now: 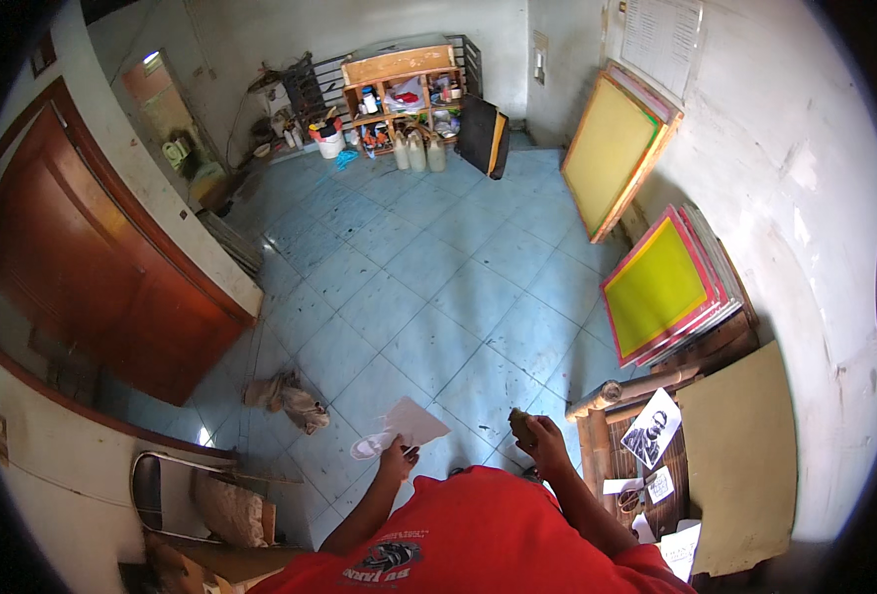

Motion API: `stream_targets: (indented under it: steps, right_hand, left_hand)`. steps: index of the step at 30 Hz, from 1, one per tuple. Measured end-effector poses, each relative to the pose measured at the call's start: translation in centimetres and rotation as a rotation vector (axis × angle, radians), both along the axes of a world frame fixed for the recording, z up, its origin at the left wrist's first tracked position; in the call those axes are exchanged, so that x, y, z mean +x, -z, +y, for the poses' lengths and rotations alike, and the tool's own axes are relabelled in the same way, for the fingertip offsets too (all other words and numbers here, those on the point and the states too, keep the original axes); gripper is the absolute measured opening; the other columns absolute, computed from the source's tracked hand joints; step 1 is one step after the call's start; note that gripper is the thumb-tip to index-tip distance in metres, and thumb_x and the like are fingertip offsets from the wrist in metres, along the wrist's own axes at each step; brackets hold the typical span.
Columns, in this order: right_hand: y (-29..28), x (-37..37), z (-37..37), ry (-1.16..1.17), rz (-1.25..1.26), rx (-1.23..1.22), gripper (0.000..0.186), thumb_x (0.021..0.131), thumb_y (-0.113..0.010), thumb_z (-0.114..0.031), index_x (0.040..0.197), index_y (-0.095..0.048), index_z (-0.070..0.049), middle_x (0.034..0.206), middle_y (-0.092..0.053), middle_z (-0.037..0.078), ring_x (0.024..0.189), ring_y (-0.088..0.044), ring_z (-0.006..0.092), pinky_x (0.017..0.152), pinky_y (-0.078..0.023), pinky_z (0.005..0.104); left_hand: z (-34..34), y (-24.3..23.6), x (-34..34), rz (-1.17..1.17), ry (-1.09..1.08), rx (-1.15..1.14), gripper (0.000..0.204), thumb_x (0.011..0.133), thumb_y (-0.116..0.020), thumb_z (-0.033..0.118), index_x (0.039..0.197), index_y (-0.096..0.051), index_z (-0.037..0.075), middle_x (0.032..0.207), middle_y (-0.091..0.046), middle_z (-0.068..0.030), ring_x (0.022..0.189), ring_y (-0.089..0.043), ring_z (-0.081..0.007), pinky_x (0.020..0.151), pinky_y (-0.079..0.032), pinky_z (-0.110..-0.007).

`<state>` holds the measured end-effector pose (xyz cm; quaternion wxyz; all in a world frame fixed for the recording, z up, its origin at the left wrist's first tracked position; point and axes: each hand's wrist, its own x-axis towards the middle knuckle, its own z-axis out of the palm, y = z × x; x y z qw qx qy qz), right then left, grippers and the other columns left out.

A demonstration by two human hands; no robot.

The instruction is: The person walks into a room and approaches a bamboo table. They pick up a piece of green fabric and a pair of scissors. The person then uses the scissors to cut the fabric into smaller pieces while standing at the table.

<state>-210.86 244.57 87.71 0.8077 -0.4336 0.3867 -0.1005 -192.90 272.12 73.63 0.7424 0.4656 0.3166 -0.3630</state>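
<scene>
My left hand (399, 459) is closed on a pale grey sheet (420, 421), held over the tiled floor. A white, rounded piece (372, 446), like thin paper or cloth, sticks out to the left of the same hand. I cannot tell whether it is joined to the sheet. My right hand (545, 443) grips a small olive-brown piece (522, 428) whose kind does not show clearly. The hands are apart, in front of my red shirt. Beside my right arm, a bamboo bench (597, 399) bears a black-and-white printed picture (651, 429) and several paper scraps (660, 485).
A brown board (740, 475) lies on the bench. Framed screens (661, 287) and a larger yellow frame (612, 148) lean on the right wall. A crumpled rag (300, 404) lies on the floor. Far back stand a wooden shelf (399, 69), jugs (416, 151) and a bucket (330, 141).
</scene>
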Motion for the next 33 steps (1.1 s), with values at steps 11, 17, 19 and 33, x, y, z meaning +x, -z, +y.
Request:
stream_targets:
  steps: [11, 17, 19, 33]
  right_hand:
    - [-2.2, -4.9, 7.3, -0.187, 0.145, -0.956, 0.024, 0.076, -0.074, -0.013, 0.093, -0.061, 0.000, 0.090, -0.064, 0.012, 0.079, -0.063, 0.0221, 0.071, -0.050, 0.0329]
    - [-3.1, -10.6, 9.0, -0.129, 0.068, -1.011, 0.013, 0.075, -0.071, -0.009, 0.085, -0.066, -0.004, 0.085, -0.065, 0.013, 0.077, -0.064, 0.0285, 0.070, -0.051, 0.0335]
    - [-3.6, -11.6, 9.2, -0.133, -0.001, -1.081, 0.013, 0.075, -0.070, -0.011, 0.086, -0.067, -0.005, 0.086, -0.065, 0.012, 0.079, -0.064, 0.0288, 0.072, -0.051, 0.0343]
    - [-0.7, -37.0, 18.7, 0.152, 0.255, -0.986, 0.040, 0.077, -0.070, -0.019, 0.111, -0.056, -0.004, 0.111, -0.059, 0.014, 0.099, -0.059, 0.0327, 0.085, -0.049, 0.0380]
  left_hand:
    - [-10.8, -6.7, -6.4, 0.291, 0.444, -0.284, 0.041, 0.097, -0.033, 0.041, 0.116, -0.047, 0.007, 0.103, -0.055, -0.0144, 0.091, -0.056, -0.0298, 0.079, -0.046, -0.044]
    - [-13.8, -4.7, -13.3, 0.369, 0.783, -0.446, 0.040, 0.097, -0.036, 0.042, 0.115, -0.055, 0.012, 0.106, -0.063, -0.0074, 0.094, -0.061, -0.0268, 0.088, -0.048, -0.042]
    - [-13.5, -4.5, -14.1, 0.388, 0.821, -0.406, 0.047, 0.095, -0.033, 0.048, 0.112, -0.056, 0.012, 0.104, -0.064, -0.0087, 0.092, -0.061, -0.0274, 0.088, -0.046, -0.046]
    - [-11.1, -11.4, -35.0, 0.339, 1.103, -0.359, 0.033, 0.096, -0.040, 0.039, 0.115, -0.046, 0.012, 0.111, -0.053, -0.0103, 0.109, -0.051, -0.0297, 0.092, -0.042, -0.051]
